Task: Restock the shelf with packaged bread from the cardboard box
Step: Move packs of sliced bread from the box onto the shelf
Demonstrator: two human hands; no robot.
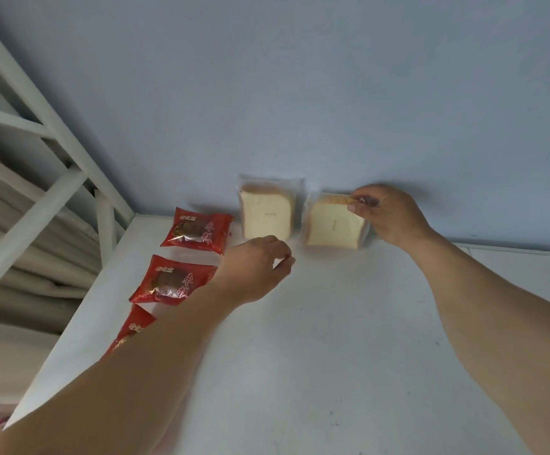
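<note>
From the head view I see two clear-wrapped packs of white sliced bread standing upright on the white shelf (332, 323), leaning on the pale blue wall (300, 93). The left bread pack (266, 210) stands just beside the right bread pack (334, 224), which tilts a little. My right hand (388, 213) pinches the right pack's top corner between thumb and fingers. My left hand (255, 267) hovers just in front of the left pack, fingers loosely curled, its grip holding nothing. Three red snack packets (197, 229) lie in a row along the shelf's left side.
</note>
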